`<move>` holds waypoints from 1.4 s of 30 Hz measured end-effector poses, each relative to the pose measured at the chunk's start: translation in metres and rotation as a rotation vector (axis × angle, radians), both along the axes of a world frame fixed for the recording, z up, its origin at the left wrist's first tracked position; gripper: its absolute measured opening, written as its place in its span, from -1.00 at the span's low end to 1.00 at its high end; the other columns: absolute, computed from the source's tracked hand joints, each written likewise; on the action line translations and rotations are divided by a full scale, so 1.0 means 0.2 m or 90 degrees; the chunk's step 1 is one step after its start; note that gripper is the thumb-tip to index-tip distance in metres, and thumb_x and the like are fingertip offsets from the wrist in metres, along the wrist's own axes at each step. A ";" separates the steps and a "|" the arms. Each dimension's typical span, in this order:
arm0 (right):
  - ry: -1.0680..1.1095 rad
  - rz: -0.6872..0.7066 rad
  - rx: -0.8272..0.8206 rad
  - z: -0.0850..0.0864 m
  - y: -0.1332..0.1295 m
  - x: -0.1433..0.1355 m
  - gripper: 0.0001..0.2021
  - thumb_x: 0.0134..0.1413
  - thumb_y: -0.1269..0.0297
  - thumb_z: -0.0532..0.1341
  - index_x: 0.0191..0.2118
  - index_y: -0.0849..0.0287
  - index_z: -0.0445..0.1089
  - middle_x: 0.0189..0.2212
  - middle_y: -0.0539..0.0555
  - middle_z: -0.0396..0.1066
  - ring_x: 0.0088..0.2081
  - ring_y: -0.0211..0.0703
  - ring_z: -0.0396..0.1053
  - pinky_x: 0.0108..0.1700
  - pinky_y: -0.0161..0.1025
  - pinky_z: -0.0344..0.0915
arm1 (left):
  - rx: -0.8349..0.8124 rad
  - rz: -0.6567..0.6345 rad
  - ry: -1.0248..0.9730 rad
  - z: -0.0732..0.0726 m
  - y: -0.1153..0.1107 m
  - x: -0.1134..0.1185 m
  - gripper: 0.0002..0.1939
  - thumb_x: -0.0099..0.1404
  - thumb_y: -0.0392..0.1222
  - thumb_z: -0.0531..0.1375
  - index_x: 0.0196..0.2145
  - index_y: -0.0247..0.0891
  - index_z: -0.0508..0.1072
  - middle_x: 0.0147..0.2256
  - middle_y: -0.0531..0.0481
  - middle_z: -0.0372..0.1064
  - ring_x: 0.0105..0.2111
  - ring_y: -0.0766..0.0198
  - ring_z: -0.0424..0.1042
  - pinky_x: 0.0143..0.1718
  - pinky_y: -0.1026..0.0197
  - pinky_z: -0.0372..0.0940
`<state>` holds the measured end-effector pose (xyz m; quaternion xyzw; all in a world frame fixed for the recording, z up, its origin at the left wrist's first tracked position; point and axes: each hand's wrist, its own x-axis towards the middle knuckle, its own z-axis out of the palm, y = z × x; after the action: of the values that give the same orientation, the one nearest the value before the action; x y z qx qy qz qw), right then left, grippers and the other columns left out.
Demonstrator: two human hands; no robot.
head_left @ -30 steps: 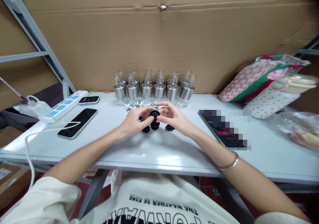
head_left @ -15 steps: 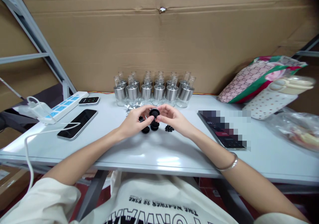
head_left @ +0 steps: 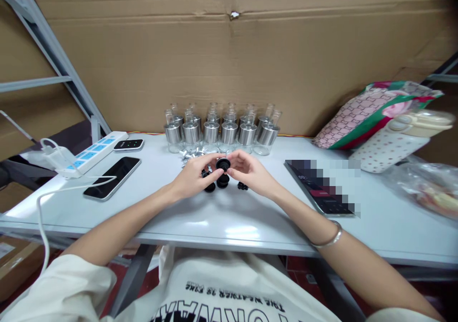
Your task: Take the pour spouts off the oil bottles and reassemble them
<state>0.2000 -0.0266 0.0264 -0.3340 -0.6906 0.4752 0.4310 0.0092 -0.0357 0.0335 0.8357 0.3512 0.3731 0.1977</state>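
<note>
Between my two hands is a round black cap (head_left: 223, 164), raised a little above the table. My left hand (head_left: 195, 175) pinches its left side with thumb and fingers, and my right hand (head_left: 250, 173) grips the right side. More black caps (head_left: 210, 187) lie beneath and beside my left fingers, partly hidden. A cluster of small black pieces (head_left: 243, 186) rests under my right hand. Behind my left hand are shiny metal pieces (head_left: 189, 155). Glass bottles with metal sleeves (head_left: 229, 133) stand in rows farther back.
On the left are a white power strip (head_left: 96, 151), a small device (head_left: 129, 144), a phone (head_left: 112, 179) and a white cable (head_left: 40, 217). To the right lie a tablet-like device (head_left: 318, 193), a spotted bottle (head_left: 390, 145), a patterned bag (head_left: 352, 117) and a clear plastic bag (head_left: 422, 183).
The black cap between my fingers has tilted slightly. My right hand covers more of the small black pieces. Both hands otherwise keep nearly the same place.
</note>
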 end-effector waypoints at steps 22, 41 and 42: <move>-0.116 -0.030 0.165 0.01 -0.02 0.01 -0.86 -0.24 0.40 0.18 -0.41 0.17 0.29 -0.50 -0.05 0.36 -0.42 -0.27 0.30 -0.29 -0.29 0.26 | -0.003 -0.005 0.030 -0.02 -0.03 0.01 -0.68 0.11 -0.23 0.11 -0.13 -0.24 0.34 -0.36 0.07 0.38 -0.39 0.32 0.35 -0.33 0.29 0.25; -0.056 -0.011 0.152 -0.01 -0.03 0.00 -0.89 -0.23 0.41 0.22 -0.45 0.18 0.28 -0.53 -0.07 0.38 -0.46 -0.29 0.33 -0.34 -0.32 0.26 | 0.044 -0.007 0.007 -0.02 -0.05 0.04 -0.78 0.10 -0.27 0.05 -0.25 -0.26 0.32 -0.44 0.11 0.30 -0.56 0.43 0.14 -0.48 0.35 0.13; -0.043 -0.015 0.146 -0.01 -0.03 -0.01 -0.88 -0.22 0.41 0.22 -0.43 0.17 0.29 -0.51 -0.06 0.39 -0.45 -0.29 0.35 -0.33 -0.31 0.28 | 0.044 -0.007 -0.003 -0.02 -0.05 0.04 -0.75 0.12 -0.27 0.05 -0.20 -0.26 0.32 -0.43 0.12 0.30 -0.56 0.44 0.15 -0.48 0.35 0.14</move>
<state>0.1989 -0.0328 0.0249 -0.3062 -0.7506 0.3762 0.4486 0.0166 -0.0448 0.0286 0.8431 0.3331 0.3858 0.1716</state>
